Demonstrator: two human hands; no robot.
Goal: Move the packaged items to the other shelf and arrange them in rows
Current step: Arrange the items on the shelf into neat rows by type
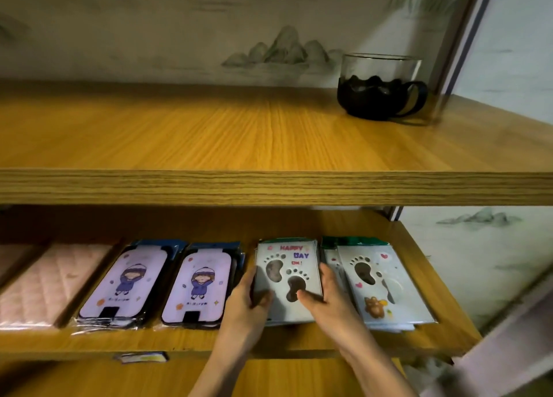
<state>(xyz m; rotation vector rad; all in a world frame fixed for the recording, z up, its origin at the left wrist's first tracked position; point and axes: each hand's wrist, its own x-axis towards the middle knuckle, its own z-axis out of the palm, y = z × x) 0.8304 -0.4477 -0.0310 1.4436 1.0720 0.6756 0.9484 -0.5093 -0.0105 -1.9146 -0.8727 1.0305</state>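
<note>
On the lower shelf (pixel 209 341) lie rows of packaged items. A stack of white packs with footprint cut-outs and "HAPPY DAY" print (pixel 288 265) sits in the middle. My left hand (pixel 248 302) grips its left edge, thumb on top. My right hand (pixel 326 299) holds its right edge, thumb pressed on the front. Beside it on the right lies a second footprint stack (pixel 386 289). To the left lie two stacks of purple packs with a cartoon figure (pixel 125 283) (pixel 199 286). The upper shelf (pixel 209 133) holds none of the packs.
A glass mug with a black base and handle (pixel 381 88) stands at the back right of the upper shelf. Pink quilted packs (pixel 45 283) lie at the far left of the lower shelf. A small label (pixel 140 358) sticks to the lower shelf's front edge.
</note>
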